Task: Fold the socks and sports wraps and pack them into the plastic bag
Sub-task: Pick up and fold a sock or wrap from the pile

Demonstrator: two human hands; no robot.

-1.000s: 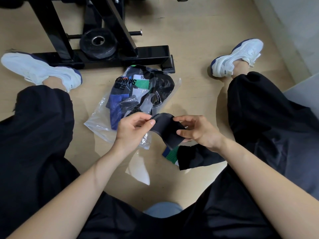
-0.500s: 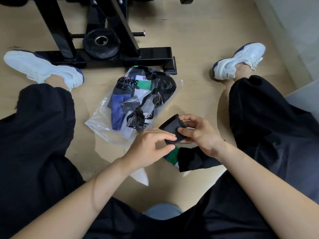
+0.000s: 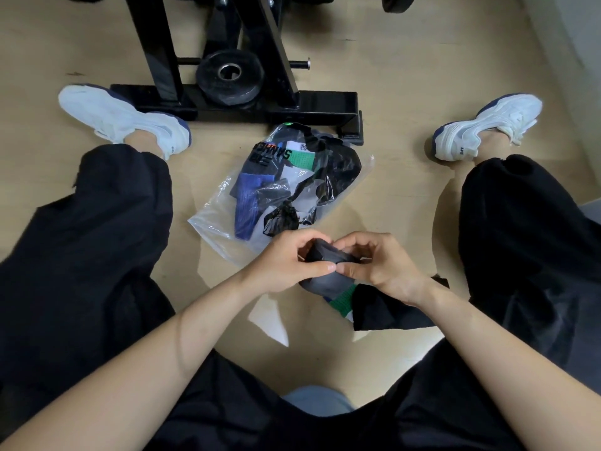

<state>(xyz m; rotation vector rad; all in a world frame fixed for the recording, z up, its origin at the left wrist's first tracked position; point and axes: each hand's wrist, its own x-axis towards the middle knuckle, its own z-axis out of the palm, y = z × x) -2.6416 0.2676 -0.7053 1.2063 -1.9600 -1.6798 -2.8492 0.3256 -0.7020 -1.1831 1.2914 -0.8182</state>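
A black sock [image 3: 325, 255] is bunched into a small fold between both hands, just above the floor. My left hand [image 3: 289, 265] grips its left side with curled fingers and thumb. My right hand [image 3: 380, 265] pinches its right side. Below them lies another piece with a green and white band [image 3: 343, 299] and black cloth [image 3: 387, 310]. The clear plastic bag [image 3: 214, 216] lies on the floor beyond my hands, holding blue, black, white and green folded pieces [image 3: 286, 177].
A black metal gym frame [image 3: 260, 105] with a weight plate [image 3: 229, 76] stands just past the bag. My white shoes [image 3: 120, 120] [image 3: 487, 125] and black trouser legs flank the work spot. A white scrap [image 3: 270, 320] lies on the wooden floor.
The black sock has been folded smaller, from a spread strip to a tight bundle. Both hands have closed in on it and shifted slightly toward me.
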